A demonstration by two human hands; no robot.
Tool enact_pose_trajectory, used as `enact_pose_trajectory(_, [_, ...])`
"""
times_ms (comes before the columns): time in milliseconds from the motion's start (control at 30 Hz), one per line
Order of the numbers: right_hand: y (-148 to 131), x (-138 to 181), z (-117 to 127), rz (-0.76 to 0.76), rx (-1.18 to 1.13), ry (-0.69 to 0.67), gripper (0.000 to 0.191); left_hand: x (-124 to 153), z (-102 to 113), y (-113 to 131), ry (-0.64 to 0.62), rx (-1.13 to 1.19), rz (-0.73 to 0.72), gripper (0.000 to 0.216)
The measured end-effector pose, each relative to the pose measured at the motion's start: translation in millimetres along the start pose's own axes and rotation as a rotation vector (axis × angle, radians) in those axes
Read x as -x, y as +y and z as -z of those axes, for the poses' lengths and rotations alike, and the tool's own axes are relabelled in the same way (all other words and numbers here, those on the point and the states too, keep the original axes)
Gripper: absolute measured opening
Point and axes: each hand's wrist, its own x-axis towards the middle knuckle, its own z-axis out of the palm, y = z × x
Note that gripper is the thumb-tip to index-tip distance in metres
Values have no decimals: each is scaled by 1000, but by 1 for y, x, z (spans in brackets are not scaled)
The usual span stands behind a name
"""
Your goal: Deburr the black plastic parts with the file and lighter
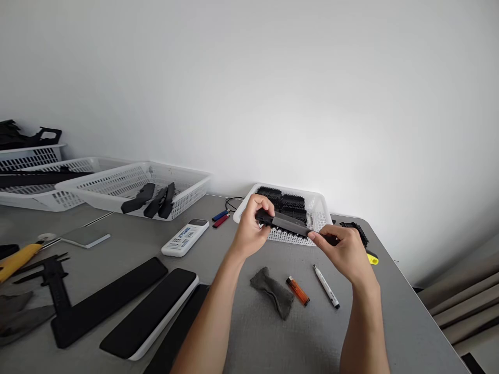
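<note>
Head view, grey table (288, 345), white wall (273, 93), perhaps curtain (468, 306), left grip (250, 227) and right grip (348, 251) holding dark strip (290, 224)

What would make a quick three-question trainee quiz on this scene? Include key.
1. Open: what do the left hand and right hand hold together?
2. True or false: the orange lighter lies between the gray cloth and the white marker.
3. Fill in: the black parts just behind the hands lie in a white ____.

Key: 1. one long dark part; 2. true; 3. basket.
</note>
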Motion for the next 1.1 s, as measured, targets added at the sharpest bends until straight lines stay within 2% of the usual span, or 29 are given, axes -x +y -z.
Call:
enact_pose_trajectory(233, [4, 5, 12, 23, -21, 85, 50, 0, 0, 6, -38, -18, 32, 50])
enact_pose_trajectory(433, [-8, 0, -2, 58, 13, 32, 52, -1, -3, 7, -32, -10, 7, 50])
enact_pose_trajectory(600, [4, 1, 8, 2, -9, 2, 53, -2, 3, 3, -15, 24, 14, 49])
enact_pose_trajectory(700, [9, 2, 12, -44, -42, 87, 52, -1, 3, 2, -25, 20, 17, 51])
enact_pose_trajectory(800, [5, 0, 6, -72, -100, 144, 53, 0, 0, 3, -55, 13, 7, 51])
enact_pose_trajectory(967, [-7, -6, -10, -111, -161, 72, 53, 1, -6, 7, -95, -35, -16, 49])
enact_pose_trajectory(1100, [-5, -7, -10, -113, -173, 34, 50, 1, -8, 7, -117, -35, -24, 49])
